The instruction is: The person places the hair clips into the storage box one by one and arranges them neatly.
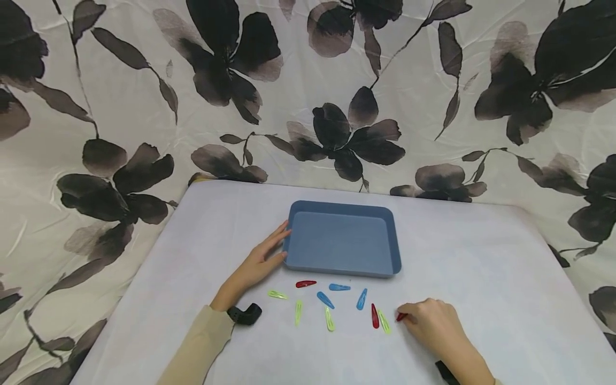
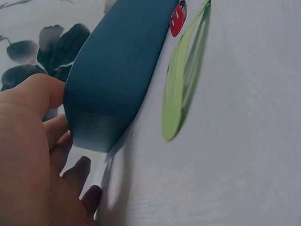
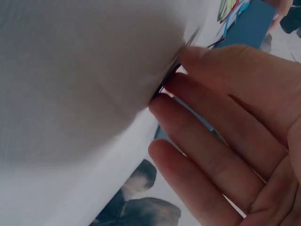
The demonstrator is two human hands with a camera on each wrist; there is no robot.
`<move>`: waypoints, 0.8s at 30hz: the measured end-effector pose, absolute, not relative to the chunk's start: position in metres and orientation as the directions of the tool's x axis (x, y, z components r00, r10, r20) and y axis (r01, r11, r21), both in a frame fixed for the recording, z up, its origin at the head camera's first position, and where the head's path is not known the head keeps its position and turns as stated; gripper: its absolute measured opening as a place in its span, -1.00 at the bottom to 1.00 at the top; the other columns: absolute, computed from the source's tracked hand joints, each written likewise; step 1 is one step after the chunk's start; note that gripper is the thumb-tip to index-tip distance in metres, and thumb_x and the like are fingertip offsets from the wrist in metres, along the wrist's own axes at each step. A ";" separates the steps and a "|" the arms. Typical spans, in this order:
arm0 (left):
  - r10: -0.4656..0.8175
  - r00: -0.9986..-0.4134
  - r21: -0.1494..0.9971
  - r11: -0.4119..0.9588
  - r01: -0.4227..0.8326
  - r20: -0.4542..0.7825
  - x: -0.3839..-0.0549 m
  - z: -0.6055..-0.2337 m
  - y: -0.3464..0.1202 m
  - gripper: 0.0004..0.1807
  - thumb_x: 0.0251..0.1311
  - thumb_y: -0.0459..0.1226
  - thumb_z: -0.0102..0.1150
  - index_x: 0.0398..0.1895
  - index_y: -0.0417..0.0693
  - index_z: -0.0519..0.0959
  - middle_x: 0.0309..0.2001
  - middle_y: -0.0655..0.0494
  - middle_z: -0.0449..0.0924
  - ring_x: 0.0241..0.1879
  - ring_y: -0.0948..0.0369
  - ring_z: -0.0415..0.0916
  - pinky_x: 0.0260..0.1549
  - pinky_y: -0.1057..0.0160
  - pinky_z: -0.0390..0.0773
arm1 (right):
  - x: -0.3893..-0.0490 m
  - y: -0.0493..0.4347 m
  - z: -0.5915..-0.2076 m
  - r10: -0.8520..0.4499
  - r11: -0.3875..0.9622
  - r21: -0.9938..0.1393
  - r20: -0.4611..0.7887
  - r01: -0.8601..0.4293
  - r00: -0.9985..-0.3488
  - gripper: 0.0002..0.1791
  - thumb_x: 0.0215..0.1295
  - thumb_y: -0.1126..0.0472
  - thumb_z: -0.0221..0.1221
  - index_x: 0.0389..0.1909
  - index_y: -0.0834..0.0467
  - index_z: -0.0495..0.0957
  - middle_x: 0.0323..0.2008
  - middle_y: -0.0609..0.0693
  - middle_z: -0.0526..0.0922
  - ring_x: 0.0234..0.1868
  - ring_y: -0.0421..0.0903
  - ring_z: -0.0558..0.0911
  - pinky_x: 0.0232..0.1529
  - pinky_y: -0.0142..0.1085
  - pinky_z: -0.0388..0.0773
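Note:
My right hand (image 1: 430, 326) pinches a red hair clip (image 1: 401, 317) between thumb and fingertips, low over the white table. In the right wrist view the clip shows only as a dark sliver at the fingertips. With fingers extended, my left hand (image 1: 260, 264) touches the left side of a blue rectangular tray (image 1: 344, 271). The left wrist view has the thumb against the tray's outer wall (image 2: 113, 80). Nearest my right hand lie a green hair clip (image 1: 383, 321) and another red clip (image 1: 375, 315), side by side.
More snap clips lie in front of the tray: red (image 1: 306, 284), several green, one of them (image 1: 298, 313) upright in view, and three blue, the middle one (image 1: 325, 299) slanted. A floral cloth (image 1: 269, 117) hangs behind the table (image 1: 231, 214).

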State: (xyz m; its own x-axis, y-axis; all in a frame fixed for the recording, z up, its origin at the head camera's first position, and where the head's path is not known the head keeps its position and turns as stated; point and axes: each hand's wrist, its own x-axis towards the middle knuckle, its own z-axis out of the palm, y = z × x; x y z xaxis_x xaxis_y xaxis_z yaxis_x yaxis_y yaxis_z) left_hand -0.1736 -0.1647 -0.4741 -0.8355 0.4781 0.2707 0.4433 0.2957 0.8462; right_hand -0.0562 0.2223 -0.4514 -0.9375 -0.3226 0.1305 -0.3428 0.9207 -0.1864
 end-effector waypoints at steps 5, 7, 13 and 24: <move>0.478 -0.833 0.840 0.300 0.452 0.278 -0.172 -0.473 -0.162 -0.42 0.37 -0.45 0.07 0.43 -0.36 0.25 0.54 -0.21 -0.01 0.52 -0.10 -0.08 0.42 0.28 -0.02 | -0.053 0.215 -0.452 -0.313 0.933 -0.144 0.128 -0.330 -0.941 -0.79 -0.07 0.38 0.41 -0.50 -0.03 0.77 -0.53 -0.15 0.73 -0.59 -0.20 0.61 -0.67 -0.36 0.38; 0.478 -0.833 0.838 0.303 0.454 0.279 -0.171 -0.473 -0.162 -0.42 0.37 -0.45 0.07 0.43 -0.37 0.25 0.54 -0.21 -0.01 0.52 -0.11 -0.08 0.42 0.27 -0.01 | -0.053 0.214 -0.452 -0.315 0.933 -0.135 0.142 -0.333 -0.939 -0.79 -0.07 0.38 0.43 -0.53 -0.05 0.76 -0.53 -0.15 0.74 -0.55 -0.15 0.66 -0.67 -0.34 0.42; 0.471 -0.835 0.821 0.329 0.467 0.285 -0.182 -0.495 -0.165 -0.41 0.38 -0.42 0.08 0.46 -0.27 0.25 0.56 -0.07 -0.01 0.54 -0.02 -0.09 0.44 -0.01 0.02 | -0.051 0.213 -0.454 -0.304 0.937 -0.126 0.162 -0.325 -0.939 -0.80 -0.07 0.38 0.44 -0.55 -0.02 0.75 -0.54 -0.13 0.73 -0.58 -0.14 0.66 -0.69 -0.33 0.41; 0.513 -0.796 0.743 0.384 0.548 0.322 -0.199 -0.507 -0.164 -0.40 0.41 -0.34 0.07 0.48 -0.27 0.22 0.57 -0.07 -0.06 0.53 -0.04 -0.07 0.36 -0.14 0.15 | -0.054 0.214 -0.458 -0.295 0.924 -0.180 0.233 -0.339 -0.927 -0.83 -0.06 0.35 0.44 -0.50 -0.01 0.77 -0.50 -0.13 0.75 -0.54 -0.09 0.69 -0.63 -0.28 0.50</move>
